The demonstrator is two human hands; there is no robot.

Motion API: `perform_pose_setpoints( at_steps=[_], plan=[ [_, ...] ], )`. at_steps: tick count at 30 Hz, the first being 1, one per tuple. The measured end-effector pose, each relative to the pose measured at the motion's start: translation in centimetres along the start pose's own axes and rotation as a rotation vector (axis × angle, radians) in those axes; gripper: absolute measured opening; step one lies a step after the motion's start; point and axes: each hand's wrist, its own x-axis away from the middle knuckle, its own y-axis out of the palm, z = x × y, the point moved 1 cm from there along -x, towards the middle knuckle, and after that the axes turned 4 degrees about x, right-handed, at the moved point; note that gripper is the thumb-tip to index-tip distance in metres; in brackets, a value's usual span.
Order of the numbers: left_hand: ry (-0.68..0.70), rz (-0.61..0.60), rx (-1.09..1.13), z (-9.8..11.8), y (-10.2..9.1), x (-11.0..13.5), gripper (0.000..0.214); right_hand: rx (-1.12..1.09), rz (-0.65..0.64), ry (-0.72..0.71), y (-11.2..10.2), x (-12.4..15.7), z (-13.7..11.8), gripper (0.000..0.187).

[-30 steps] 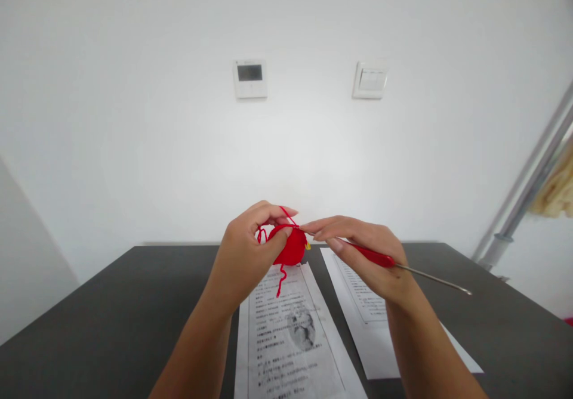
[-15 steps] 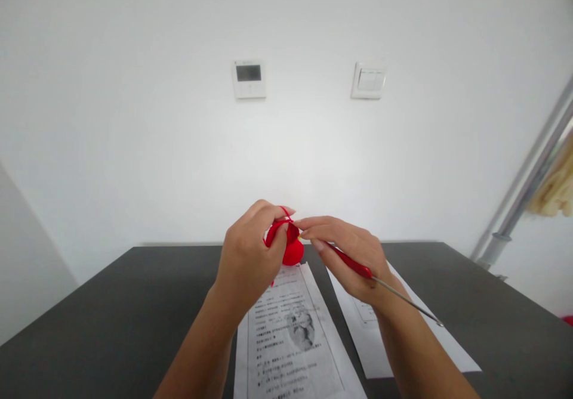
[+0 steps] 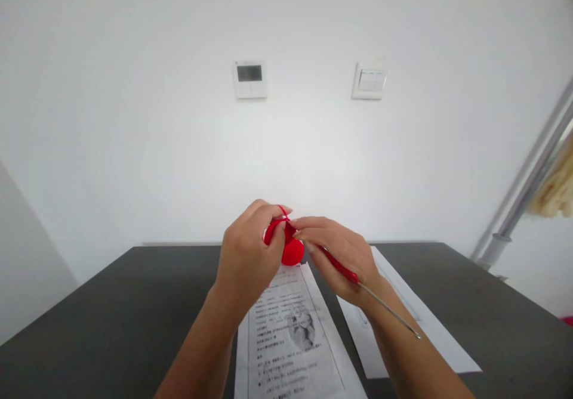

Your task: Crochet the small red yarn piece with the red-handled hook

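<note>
My left hand [image 3: 251, 247] is closed on a red crocheted piece [image 3: 274, 231], pinching it between thumb and fingers. A strand of red yarn [image 3: 283, 212] runs over the left index finger. In my right hand [image 3: 338, 253] is a crochet hook [image 3: 341, 266] with a red handle; its bare metal end points back toward the right wrist. The hook's working tip meets the red piece and is hidden by the fingers. Just behind and below the hands, a round red ball of yarn [image 3: 293, 252] shows at the back of the table.
A printed sheet [image 3: 290, 357] with text and a picture lies on the dark table [image 3: 111, 315] below my hands. Another white sheet [image 3: 430, 339] lies under my right forearm. The white wall behind carries a thermostat [image 3: 249, 80] and a light switch [image 3: 369, 81]. A metal pole [image 3: 532, 184] stands at right.
My right hand has shifted slightly left, closer to the left hand, and the hook's metal end has swung left and down. My left hand has hardly moved.
</note>
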Motion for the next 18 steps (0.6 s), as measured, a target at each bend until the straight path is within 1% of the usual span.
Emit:
perform_pose_setpoints(
  at_steps=[4,7,9,12,18],
  plan=[
    [-0.007,-0.014,0.056,0.6,0.1,0.1,0.019,-0.031,0.053,0.044,0.2,0.0,0.1,0.022],
    [-0.073,0.007,0.123,0.8,0.1,0.1,0.019,-0.055,0.087,0.085,0.2,0.1,0.3,0.023],
    [-0.15,0.027,0.199,0.6,0.0,0.1,0.02,-0.05,0.116,0.092,0.1,0.2,0.4,0.021],
    [-0.305,0.027,0.39,-0.1,-0.1,0.1,0.028,-0.029,0.129,0.084,0.0,0.2,0.6,0.02],
    [-0.56,-0.057,0.77,-1.2,0.0,-0.3,0.039,-0.071,0.067,0.12,-0.4,0.2,0.8,0.019]
  ],
)
